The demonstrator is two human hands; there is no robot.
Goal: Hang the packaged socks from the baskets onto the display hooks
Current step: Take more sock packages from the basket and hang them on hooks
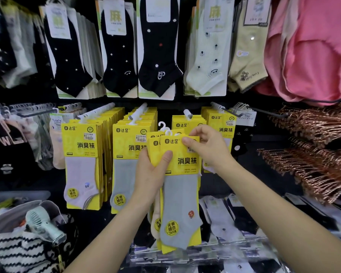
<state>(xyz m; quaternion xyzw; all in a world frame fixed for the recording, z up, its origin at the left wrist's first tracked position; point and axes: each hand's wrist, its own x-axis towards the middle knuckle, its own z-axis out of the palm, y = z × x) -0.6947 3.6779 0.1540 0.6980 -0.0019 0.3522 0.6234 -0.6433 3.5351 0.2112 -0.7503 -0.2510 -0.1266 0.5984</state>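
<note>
Scene: a shop's sock wall, seen over a person's two bare forearms.
Task's thing: a stack of yellow sock packs [180,194] is held upright at the centre of the frame, in front of the lower row of the display. The front pack shows a grey sock with a small red motif.
Pack tops: white plastic hangers [162,126] rise from the top of the held stack, in the gap between two loaded rows.
Left grip: the left hand [153,174] grasps the stack at its left edge, thumb across the front card, fingers behind.
Right grip: the right hand [207,148] pinches the top right corner of the front pack, thumb on the card's face, fingers curled over the back.
Display hook: a white-tipped display hook [187,114] juts out just above the right hand, with yellow packs hanging on it.
Lower row, left of centre: hanging lilac-sock packs [83,164] and hanging grey-sock packs [126,160] fill their hooks.
Upper row: black dotted socks [118,56] hang beside cream socks [207,56].
Right edge: a pink garment [313,46] hangs above copper-coloured clothes hangers [313,154].
Lower left: a pale green handheld fan [43,223] lies on striped black-and-white fabric [18,253].
Bottom: flat wrapped packs [224,223] lie beneath the forearms.
</note>
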